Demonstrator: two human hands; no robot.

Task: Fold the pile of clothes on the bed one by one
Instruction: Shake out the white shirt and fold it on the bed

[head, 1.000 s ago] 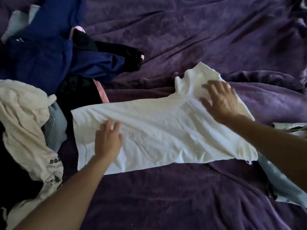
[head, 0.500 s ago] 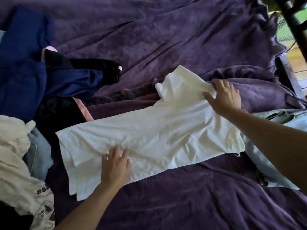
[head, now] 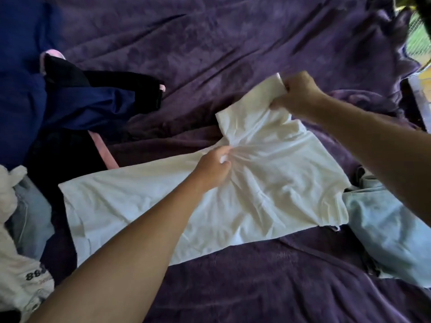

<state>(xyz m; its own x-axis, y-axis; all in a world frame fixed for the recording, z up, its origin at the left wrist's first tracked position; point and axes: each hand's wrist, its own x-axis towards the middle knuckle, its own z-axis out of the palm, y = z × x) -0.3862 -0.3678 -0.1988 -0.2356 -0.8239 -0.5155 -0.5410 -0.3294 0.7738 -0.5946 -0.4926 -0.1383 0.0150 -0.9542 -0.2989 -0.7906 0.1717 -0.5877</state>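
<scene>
From my feed I see a bed covered by a rumpled purple blanket (head: 233, 43), with a window edge in the far right corner. The white T-shirt (head: 256, 194) lies flat in the middle of the bed, its long axis running from the hem at the lower left to the shoulder end at the right, and one sleeve (head: 251, 108) points up toward the far side. My left hand (head: 211, 169) reaches in from the lower left, its fingers pinching a bunch of cloth where that sleeve meets the body. My right hand (head: 298, 94) comes in from the right, fingers curled tight round the sleeve's end. The pile of clothes (head: 88, 106), navy, black and pink, sits at the left, beside a cream garment (head: 21, 283). A pale blue garment (head: 384, 229) touches the shirt's right edge.
</scene>
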